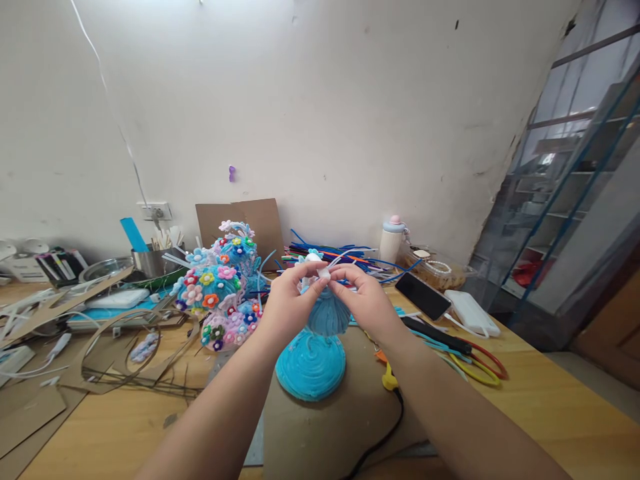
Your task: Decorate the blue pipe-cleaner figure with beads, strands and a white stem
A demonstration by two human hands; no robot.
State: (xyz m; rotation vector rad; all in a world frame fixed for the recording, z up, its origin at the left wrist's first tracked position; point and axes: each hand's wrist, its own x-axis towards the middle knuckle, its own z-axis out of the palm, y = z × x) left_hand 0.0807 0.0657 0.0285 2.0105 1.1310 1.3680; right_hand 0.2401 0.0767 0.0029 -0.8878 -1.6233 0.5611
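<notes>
Head camera looked down on a cluttered wooden table [550, 400] against a white wall. At the centre of the frame, both of the person's bare hands met above a blue fuzzy stand [311, 363], shaped like a round base with a goblet-like top. The left hand [287, 303] and the right hand [367, 300] had their fingertips pinched closed on a small white piece [324, 273] held between them, right over the top of the stand. Thin white pipe cleaner strands [345, 257] curved away from that piece toward one o'clock.

At nine o'clock from the hands stood clusters of small multicoloured flowers [215, 287] made of fuzzy wire. At twelve o'clock lay a pile of coloured pipe cleaners [330, 255], with a pale bottle [393, 239] beside it. At three o'clock lay a black phone [423, 295] and a white power bank [472, 312]. Cardboard cutouts [125, 340] sprawled at eight o'clock.
</notes>
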